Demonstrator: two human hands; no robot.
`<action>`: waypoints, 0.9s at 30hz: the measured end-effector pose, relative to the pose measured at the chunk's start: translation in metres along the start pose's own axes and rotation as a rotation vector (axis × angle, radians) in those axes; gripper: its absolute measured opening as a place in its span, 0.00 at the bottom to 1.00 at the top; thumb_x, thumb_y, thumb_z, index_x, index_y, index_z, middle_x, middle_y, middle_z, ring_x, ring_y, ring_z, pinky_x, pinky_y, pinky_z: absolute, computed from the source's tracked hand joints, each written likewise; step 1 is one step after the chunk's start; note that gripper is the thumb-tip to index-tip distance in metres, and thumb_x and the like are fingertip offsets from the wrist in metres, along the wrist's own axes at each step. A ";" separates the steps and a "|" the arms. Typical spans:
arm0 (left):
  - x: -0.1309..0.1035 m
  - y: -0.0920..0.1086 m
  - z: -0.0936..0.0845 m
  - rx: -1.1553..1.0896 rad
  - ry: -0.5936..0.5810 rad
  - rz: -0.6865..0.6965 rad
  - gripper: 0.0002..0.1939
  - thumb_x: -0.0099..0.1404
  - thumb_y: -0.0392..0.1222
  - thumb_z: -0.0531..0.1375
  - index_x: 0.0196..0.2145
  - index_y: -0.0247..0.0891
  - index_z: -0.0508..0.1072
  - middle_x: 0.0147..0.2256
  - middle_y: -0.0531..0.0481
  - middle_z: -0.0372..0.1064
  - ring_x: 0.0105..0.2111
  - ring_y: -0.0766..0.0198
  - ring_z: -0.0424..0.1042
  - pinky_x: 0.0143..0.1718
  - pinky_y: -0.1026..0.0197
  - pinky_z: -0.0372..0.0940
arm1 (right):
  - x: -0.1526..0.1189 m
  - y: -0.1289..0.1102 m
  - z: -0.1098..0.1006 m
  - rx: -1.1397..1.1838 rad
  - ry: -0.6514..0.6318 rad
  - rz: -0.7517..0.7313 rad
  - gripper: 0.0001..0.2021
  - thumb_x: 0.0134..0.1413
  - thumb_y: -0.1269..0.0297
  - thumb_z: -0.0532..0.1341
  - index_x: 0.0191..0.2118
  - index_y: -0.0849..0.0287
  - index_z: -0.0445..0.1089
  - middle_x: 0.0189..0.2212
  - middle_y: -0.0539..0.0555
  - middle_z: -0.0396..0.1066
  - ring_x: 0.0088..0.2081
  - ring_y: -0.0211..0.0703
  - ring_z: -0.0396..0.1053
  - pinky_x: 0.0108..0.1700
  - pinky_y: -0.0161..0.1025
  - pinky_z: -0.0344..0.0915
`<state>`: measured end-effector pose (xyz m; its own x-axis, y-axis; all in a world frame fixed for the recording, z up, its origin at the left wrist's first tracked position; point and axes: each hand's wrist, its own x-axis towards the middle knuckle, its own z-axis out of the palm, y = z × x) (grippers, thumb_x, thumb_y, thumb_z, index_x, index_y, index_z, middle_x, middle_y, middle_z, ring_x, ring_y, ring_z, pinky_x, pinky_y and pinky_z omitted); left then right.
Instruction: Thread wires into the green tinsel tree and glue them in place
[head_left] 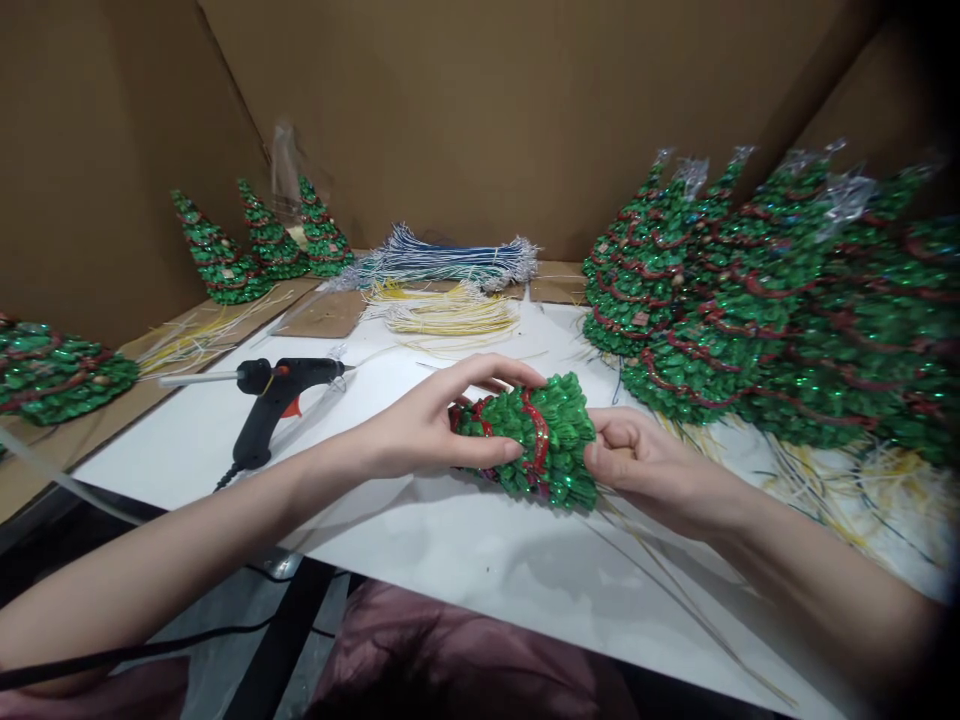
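Note:
A small green tree with red garland and glitter lies on its side above the white table, its wide base toward the right. My left hand is wrapped round its narrower part, thumb on the near side and fingers over the top. At the base, my right hand has its fingers curled together; thin pale wires trail from there toward the lower right. What the right fingertips pinch is hidden by the hand and the base.
A black glue gun lies to the left. Wire bundles, blue-white and yellow-white, sit at the back. Many green trees crowd the right, above loose wires; several more stand at the left. Cardboard walls surround the table.

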<state>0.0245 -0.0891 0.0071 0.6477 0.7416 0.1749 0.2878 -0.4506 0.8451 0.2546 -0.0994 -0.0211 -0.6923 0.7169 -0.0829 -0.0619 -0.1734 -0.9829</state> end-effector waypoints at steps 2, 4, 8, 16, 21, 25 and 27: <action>0.000 -0.001 0.000 0.004 -0.004 0.007 0.23 0.59 0.40 0.63 0.51 0.45 0.65 0.53 0.49 0.63 0.50 0.60 0.64 0.37 0.65 0.63 | 0.000 -0.001 0.000 -0.013 0.018 0.005 0.21 0.45 0.50 0.67 0.37 0.64 0.72 0.21 0.49 0.64 0.23 0.34 0.60 0.27 0.32 0.59; 0.001 -0.002 0.000 0.004 -0.006 0.010 0.23 0.58 0.41 0.63 0.51 0.45 0.65 0.53 0.49 0.63 0.50 0.60 0.65 0.36 0.65 0.63 | 0.000 -0.002 0.000 -0.027 0.044 0.003 0.20 0.44 0.50 0.68 0.33 0.64 0.72 0.20 0.49 0.63 0.23 0.34 0.60 0.28 0.32 0.59; 0.002 -0.001 0.001 0.009 0.006 0.005 0.23 0.58 0.41 0.63 0.51 0.45 0.65 0.52 0.49 0.63 0.49 0.60 0.65 0.36 0.65 0.63 | -0.001 -0.004 0.000 -0.041 0.070 0.006 0.19 0.43 0.49 0.68 0.30 0.63 0.71 0.18 0.49 0.61 0.23 0.35 0.60 0.27 0.33 0.59; 0.001 0.000 0.007 0.019 0.070 0.019 0.22 0.57 0.40 0.63 0.50 0.43 0.66 0.52 0.49 0.64 0.51 0.58 0.65 0.43 0.61 0.63 | -0.001 -0.004 -0.005 0.003 0.052 0.070 0.20 0.42 0.50 0.68 0.34 0.63 0.72 0.23 0.52 0.67 0.25 0.37 0.64 0.30 0.34 0.62; 0.002 0.002 0.007 0.000 0.073 0.031 0.22 0.56 0.40 0.63 0.49 0.44 0.67 0.52 0.50 0.65 0.51 0.58 0.65 0.46 0.60 0.62 | -0.001 -0.003 -0.008 0.034 0.005 0.066 0.21 0.43 0.52 0.68 0.40 0.63 0.73 0.27 0.54 0.71 0.27 0.37 0.67 0.31 0.32 0.62; 0.001 0.002 0.006 -0.003 0.067 0.013 0.23 0.56 0.40 0.63 0.50 0.44 0.67 0.52 0.49 0.65 0.51 0.57 0.65 0.45 0.60 0.62 | -0.001 -0.004 -0.007 0.040 -0.013 0.067 0.23 0.44 0.52 0.68 0.44 0.63 0.73 0.32 0.57 0.74 0.29 0.39 0.70 0.33 0.33 0.64; 0.000 0.002 0.006 0.000 0.068 0.005 0.23 0.56 0.40 0.63 0.50 0.44 0.67 0.52 0.49 0.64 0.52 0.57 0.64 0.44 0.60 0.63 | -0.001 -0.004 -0.007 0.043 -0.016 0.067 0.24 0.45 0.52 0.68 0.45 0.64 0.72 0.33 0.57 0.74 0.30 0.39 0.70 0.34 0.34 0.65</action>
<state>0.0295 -0.0924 0.0054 0.5995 0.7714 0.2135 0.2841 -0.4544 0.8442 0.2606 -0.0951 -0.0180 -0.7070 0.6922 -0.1451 -0.0459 -0.2497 -0.9672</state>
